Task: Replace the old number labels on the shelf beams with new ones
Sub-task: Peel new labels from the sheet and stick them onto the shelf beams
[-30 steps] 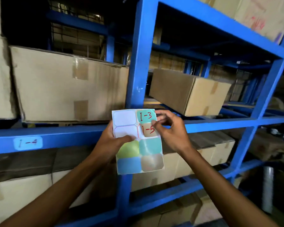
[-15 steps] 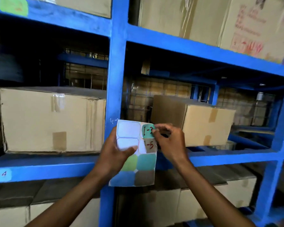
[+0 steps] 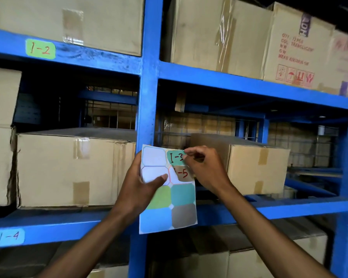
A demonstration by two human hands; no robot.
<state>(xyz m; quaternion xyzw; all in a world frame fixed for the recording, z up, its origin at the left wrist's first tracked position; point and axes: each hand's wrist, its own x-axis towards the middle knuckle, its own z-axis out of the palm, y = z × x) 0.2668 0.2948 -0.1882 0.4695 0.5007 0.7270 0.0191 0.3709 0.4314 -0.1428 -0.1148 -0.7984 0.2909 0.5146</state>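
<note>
My left hand (image 3: 138, 185) holds a sticker sheet (image 3: 167, 215) upright in front of the blue shelf post (image 3: 147, 97), thumb pressed across its blank white cells. My right hand (image 3: 206, 168) pinches the right edge of the teal "1-3" label (image 3: 176, 157) at the sheet's top right. Below it the brown "1-5" label (image 3: 183, 173) is partly lifted off the sheet. A green "1-2" label (image 3: 40, 49) is stuck on the upper beam (image 3: 229, 80). A light blue "1-4" label (image 3: 9, 236) sits on the lower beam (image 3: 54, 227).
Taped cardboard boxes (image 3: 72, 169) fill the shelves at every level, one (image 3: 255, 167) right behind my right hand. Printed cartons (image 3: 297, 47) stand on the upper right shelf. A wire mesh panel (image 3: 205, 125) backs the rack.
The view has tilted upward, bringing the upper beam and its "1-2" label into sight. My hands have stayed on the sheet, the right one still working at the "1-3" label.
</note>
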